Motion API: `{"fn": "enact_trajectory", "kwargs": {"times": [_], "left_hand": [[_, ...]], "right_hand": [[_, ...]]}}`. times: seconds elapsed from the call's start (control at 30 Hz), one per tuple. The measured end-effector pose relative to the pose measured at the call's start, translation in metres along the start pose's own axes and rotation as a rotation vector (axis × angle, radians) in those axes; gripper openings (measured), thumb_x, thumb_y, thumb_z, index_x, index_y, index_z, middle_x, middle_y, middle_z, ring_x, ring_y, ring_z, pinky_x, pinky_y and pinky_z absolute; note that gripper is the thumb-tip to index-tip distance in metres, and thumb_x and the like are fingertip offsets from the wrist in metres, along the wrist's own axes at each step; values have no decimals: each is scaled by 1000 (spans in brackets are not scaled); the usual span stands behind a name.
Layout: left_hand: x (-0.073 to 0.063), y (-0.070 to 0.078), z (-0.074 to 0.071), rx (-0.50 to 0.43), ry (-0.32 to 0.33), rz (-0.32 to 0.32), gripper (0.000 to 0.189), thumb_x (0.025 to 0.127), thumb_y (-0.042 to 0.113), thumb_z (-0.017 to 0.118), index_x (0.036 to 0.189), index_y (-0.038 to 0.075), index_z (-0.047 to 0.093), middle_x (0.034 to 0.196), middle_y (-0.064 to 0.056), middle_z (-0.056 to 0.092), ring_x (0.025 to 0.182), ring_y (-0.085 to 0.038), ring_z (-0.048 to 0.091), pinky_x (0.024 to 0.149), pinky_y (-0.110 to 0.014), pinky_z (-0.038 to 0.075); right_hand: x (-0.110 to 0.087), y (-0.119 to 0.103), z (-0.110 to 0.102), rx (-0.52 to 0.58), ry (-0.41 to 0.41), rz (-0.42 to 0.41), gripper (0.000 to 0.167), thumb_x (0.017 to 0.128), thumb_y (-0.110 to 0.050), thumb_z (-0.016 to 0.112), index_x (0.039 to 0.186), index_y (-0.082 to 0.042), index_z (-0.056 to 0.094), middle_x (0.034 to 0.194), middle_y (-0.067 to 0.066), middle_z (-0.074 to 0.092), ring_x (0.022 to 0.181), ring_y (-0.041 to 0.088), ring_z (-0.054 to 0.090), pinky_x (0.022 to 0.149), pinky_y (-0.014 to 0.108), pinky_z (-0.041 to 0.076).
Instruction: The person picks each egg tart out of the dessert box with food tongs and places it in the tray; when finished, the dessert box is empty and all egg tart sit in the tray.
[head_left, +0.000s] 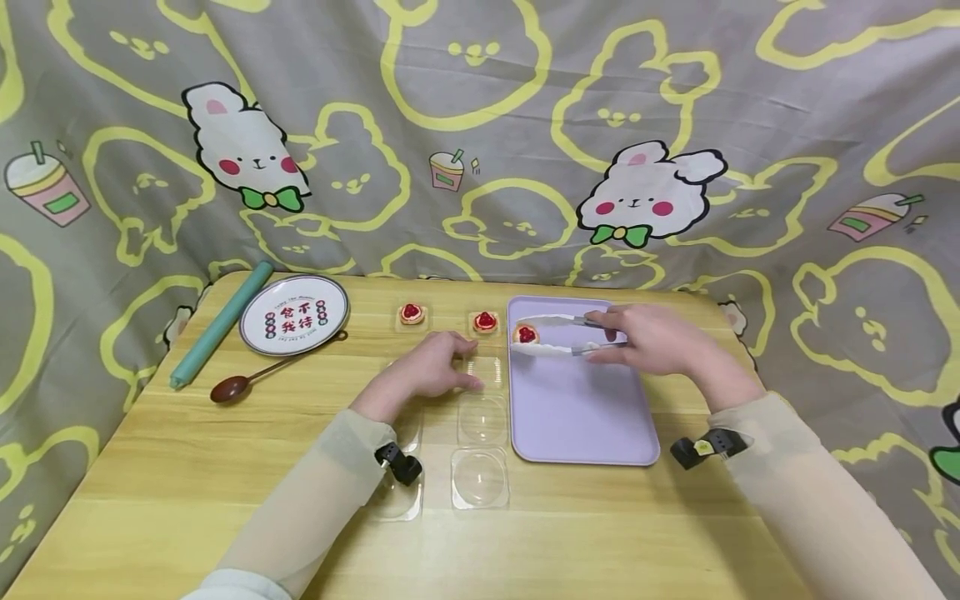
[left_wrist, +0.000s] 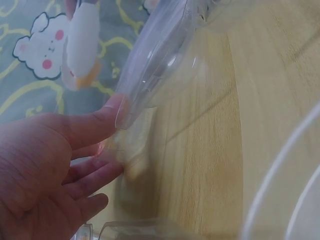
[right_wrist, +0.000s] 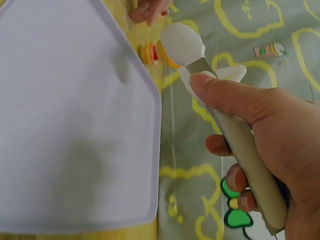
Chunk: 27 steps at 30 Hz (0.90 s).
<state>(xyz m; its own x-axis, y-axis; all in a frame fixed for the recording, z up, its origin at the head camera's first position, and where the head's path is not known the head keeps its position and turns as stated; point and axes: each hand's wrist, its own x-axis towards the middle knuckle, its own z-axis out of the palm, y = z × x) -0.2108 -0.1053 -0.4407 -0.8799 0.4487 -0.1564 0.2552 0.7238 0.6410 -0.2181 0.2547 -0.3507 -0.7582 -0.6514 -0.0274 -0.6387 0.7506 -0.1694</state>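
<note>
My right hand grips a pair of tongs with white tips. Between those tips is a small tart with red topping, held over the left edge of the lilac tray. My left hand is just left of the tray. Its thumb and fingers hold the edge of a clear plastic box, which fills much of the left wrist view. Two more red-topped tarts, one on the left and one on the right, sit in clear boxes farther back.
Several clear plastic boxes stand in two columns left of the tray, some partly behind my left arm. At the back left are a round white plate with red characters, a green rolling pin and a brown spoon. A patterned curtain hangs behind the table.
</note>
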Motion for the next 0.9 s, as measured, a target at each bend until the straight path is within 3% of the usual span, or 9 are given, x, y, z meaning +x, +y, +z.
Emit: {"fn": "enact_trajectory", "kwargs": {"times": [0.47,0.9], "left_hand": [[-2,2,-1,29,-10,13,84,85,36,90,153,4,53,150,-15,58,137,-33,55,118,-47,41],[-2,1,-1,82,-9,69,87,86,38,90,154,1,52,145,-16,62,133,-31,58,117,-45,42]], "right_hand": [[-18,43,15,11,4,76,70,93,-48,81,139,3,67,79,-3,57,68,14,50,61,34,42],[-20,59,36,24,-3,136,73,93,-51,81,143,0,65,88,-1,65,75,19,56,65,38,46]]}}
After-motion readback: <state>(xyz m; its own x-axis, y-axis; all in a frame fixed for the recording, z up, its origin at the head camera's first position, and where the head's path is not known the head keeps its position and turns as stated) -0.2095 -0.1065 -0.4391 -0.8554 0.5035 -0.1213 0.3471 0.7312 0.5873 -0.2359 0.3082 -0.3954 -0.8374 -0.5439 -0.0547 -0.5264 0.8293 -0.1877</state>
